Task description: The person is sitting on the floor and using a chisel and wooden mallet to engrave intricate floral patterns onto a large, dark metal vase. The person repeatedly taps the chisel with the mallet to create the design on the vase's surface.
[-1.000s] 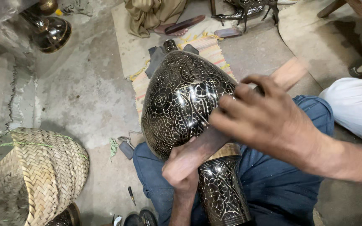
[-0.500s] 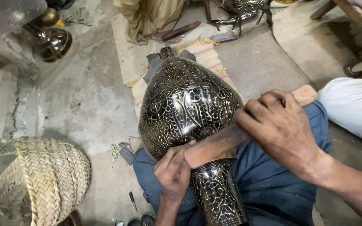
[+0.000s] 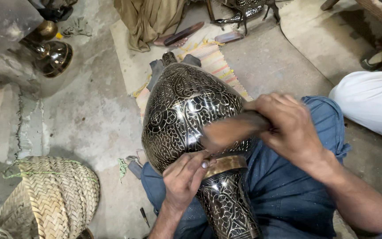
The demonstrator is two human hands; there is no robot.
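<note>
A large black metal vase (image 3: 186, 110) with fine silver engraved patterns lies across my lap, its wide body pointing away and its narrow neck (image 3: 226, 203) with a brass band towards me. My left hand (image 3: 184, 179) presses on the vase just above the brass band, fingers bent as if pinching a small tool that I cannot make out. My right hand (image 3: 288, 128) is closed around a brown wooden mallet (image 3: 231, 130), blurred with motion, over the vase body near the left hand.
A woven straw basket (image 3: 49, 199) lies at the lower left on the concrete floor. A brass vessel (image 3: 51, 55) stands at the upper left. A striped mat (image 3: 215, 59), cloth and dark tools lie beyond the vase. Another person's white-clad leg (image 3: 372, 104) is at the right.
The right hand with the mallet has swung across the vase, from beside the body to over it near the left hand. The left hand stayed by the brass band.
</note>
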